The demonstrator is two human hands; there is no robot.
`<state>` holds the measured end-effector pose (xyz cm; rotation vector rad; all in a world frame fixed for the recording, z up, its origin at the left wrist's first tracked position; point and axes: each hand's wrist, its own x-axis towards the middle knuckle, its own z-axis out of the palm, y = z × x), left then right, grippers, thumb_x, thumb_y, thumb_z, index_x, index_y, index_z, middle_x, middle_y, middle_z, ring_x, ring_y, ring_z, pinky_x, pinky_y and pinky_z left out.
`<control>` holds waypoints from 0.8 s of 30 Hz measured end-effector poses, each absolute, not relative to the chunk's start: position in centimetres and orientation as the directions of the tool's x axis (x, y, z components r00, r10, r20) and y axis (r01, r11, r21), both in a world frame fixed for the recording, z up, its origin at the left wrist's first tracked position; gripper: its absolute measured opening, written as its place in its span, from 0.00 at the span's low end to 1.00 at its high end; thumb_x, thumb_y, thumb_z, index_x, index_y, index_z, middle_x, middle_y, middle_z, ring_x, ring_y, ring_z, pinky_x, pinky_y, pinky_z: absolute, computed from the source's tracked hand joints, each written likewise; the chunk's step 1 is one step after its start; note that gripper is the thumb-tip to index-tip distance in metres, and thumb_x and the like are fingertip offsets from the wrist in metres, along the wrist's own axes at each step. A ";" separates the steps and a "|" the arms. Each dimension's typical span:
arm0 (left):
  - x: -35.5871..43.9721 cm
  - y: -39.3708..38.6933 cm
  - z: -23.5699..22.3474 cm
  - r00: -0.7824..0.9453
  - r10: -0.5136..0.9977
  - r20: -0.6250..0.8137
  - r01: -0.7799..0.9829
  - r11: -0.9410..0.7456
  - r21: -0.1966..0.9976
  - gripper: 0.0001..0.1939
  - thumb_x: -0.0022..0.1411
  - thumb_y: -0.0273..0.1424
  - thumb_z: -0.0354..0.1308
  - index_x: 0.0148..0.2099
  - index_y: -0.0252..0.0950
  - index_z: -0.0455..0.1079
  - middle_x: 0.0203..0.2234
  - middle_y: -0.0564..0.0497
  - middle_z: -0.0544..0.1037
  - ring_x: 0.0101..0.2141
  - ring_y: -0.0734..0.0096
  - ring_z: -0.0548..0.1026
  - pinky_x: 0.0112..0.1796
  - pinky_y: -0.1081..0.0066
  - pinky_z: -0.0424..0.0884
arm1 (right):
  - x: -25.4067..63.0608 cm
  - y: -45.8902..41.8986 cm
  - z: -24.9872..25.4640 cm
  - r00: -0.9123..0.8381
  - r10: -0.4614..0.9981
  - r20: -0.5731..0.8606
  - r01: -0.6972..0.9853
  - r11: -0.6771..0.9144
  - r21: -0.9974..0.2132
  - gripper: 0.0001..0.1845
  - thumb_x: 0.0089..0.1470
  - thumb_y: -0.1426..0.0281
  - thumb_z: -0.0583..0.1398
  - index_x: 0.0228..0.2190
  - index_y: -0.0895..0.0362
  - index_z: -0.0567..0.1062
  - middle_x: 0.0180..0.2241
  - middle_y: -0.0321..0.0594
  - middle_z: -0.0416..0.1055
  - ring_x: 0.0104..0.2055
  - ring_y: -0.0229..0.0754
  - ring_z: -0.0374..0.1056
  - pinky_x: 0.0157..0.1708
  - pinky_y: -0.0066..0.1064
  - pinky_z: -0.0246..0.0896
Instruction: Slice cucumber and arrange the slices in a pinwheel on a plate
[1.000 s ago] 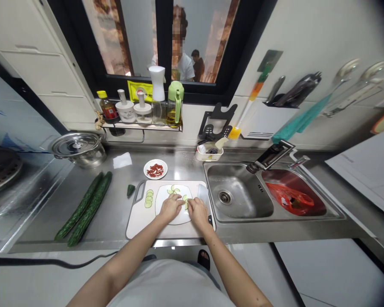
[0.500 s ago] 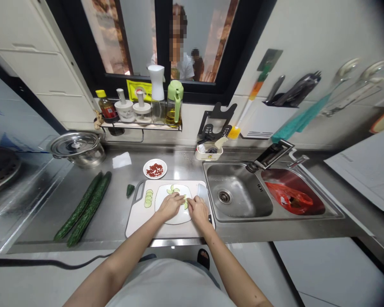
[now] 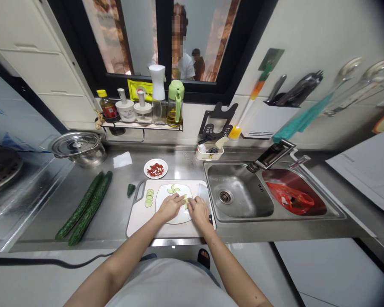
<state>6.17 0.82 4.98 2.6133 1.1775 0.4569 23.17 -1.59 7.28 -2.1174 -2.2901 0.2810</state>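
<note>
A white plate [image 3: 166,215] rests on the cutting board [image 3: 140,226], with pale green cucumber slices [image 3: 173,189] fanned out near its far rim. Over the plate's right side, my left hand [image 3: 171,207] and my right hand [image 3: 198,211] come together at more cucumber slices [image 3: 186,201]. Fingertips of both hands are pressed on or around a slice there. More cut slices [image 3: 149,198] overlap in a row at the board's left. A knife [image 3: 203,192] lies along the board's right edge, partly covered by my right hand.
Two whole cucumbers [image 3: 89,209] and a cucumber end [image 3: 131,189] lie to the left. Behind the board stands a small plate of red bits [image 3: 155,169]. A double sink [image 3: 243,192] is at the right, a lidded pot [image 3: 79,147] at the back left.
Both hands stay at the same slices, with only very slight finger movement. The whole view has shifted a little; nothing else has visibly moved.
</note>
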 end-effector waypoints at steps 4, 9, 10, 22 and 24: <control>6.3 0.8 4.9 0.618 0.764 0.185 0.686 -0.639 0.348 0.20 0.63 0.24 0.47 0.54 0.43 0.68 0.54 0.49 0.70 0.50 0.64 0.66 0.49 0.61 0.67 | 23.3 -1.6 7.1 -0.084 0.991 -0.106 0.986 0.067 -0.150 0.17 0.62 0.63 0.50 0.47 0.51 0.72 0.40 0.43 0.67 0.42 0.42 0.61 0.37 0.30 0.48; 6.3 0.8 4.9 0.626 0.758 0.184 0.687 -0.647 0.331 0.20 0.62 0.24 0.48 0.54 0.43 0.68 0.54 0.50 0.70 0.49 0.64 0.66 0.49 0.61 0.67 | 23.5 -1.7 6.7 -0.046 0.996 -0.081 0.982 0.030 -0.188 0.16 0.61 0.64 0.50 0.45 0.53 0.72 0.40 0.43 0.68 0.43 0.42 0.61 0.39 0.30 0.48; 6.3 0.8 5.0 0.629 0.755 0.183 0.685 -0.650 0.327 0.20 0.62 0.23 0.48 0.54 0.43 0.68 0.54 0.50 0.70 0.49 0.64 0.66 0.49 0.61 0.67 | 23.6 -1.7 6.6 -0.039 0.997 -0.072 0.980 0.024 -0.197 0.15 0.61 0.64 0.50 0.45 0.54 0.72 0.40 0.43 0.68 0.43 0.42 0.61 0.40 0.30 0.48; 7.1 0.5 4.8 0.531 0.827 0.186 0.719 -0.555 0.418 0.13 0.64 0.36 0.51 0.48 0.42 0.72 0.50 0.50 0.74 0.47 0.63 0.67 0.47 0.62 0.67 | 24.0 -1.7 5.9 0.035 0.999 -0.011 0.964 -0.037 -0.263 0.15 0.60 0.68 0.50 0.44 0.56 0.71 0.38 0.41 0.69 0.41 0.41 0.62 0.39 0.28 0.49; 7.4 0.4 4.6 0.500 0.845 0.191 0.739 -0.531 0.415 0.12 0.64 0.36 0.51 0.46 0.42 0.73 0.49 0.50 0.75 0.49 0.61 0.66 0.47 0.61 0.65 | 24.0 -1.6 5.9 0.045 0.999 -0.009 0.962 -0.045 -0.269 0.15 0.60 0.68 0.50 0.44 0.56 0.71 0.38 0.41 0.69 0.40 0.41 0.62 0.39 0.28 0.49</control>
